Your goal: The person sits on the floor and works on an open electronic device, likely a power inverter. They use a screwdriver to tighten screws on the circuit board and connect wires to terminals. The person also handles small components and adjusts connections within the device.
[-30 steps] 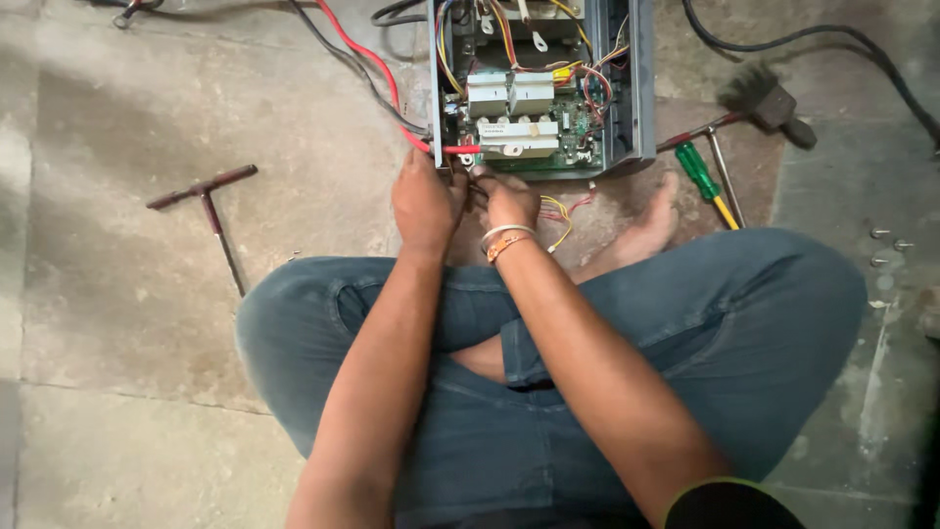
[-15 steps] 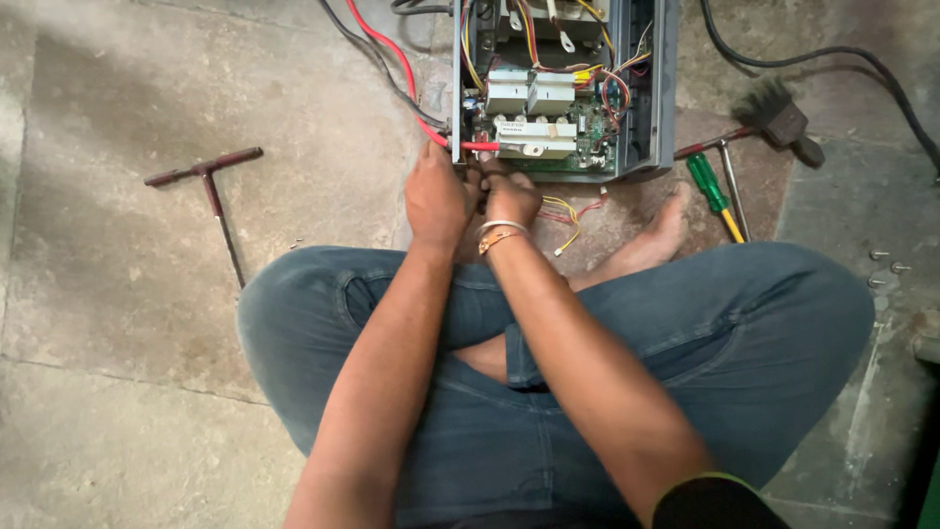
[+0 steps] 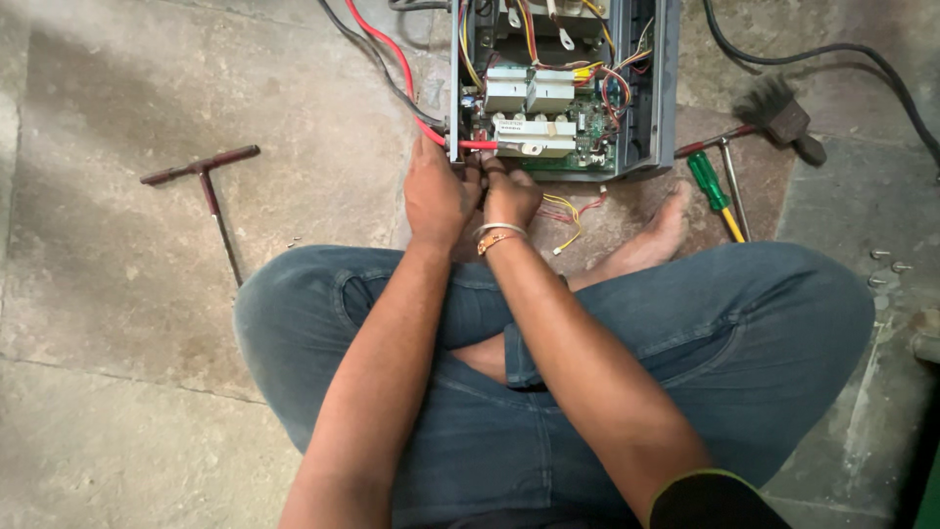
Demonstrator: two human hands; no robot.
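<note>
Open electronics box [image 3: 558, 88] on the floor, cover off, wiring exposed. Left hand [image 3: 438, 196] and right hand [image 3: 509, 196] both pinched at its front edge by the red wire [image 3: 477, 145]; grip contents unclear. T-handle wrench [image 3: 208, 186], green screwdriver [image 3: 707, 181] lying idle.

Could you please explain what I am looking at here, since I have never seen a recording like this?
The view comes from a camera on a person's head, looking down at their crossed legs on a stone floor. Both bare hands, the left hand and the right hand, work at the near edge of an opened electrical unit full of boards and wires, by a red wire. Whether either grip closes on anything is hidden. A T-handle wrench lies left; a green screwdriver and a brush lie right.
</note>
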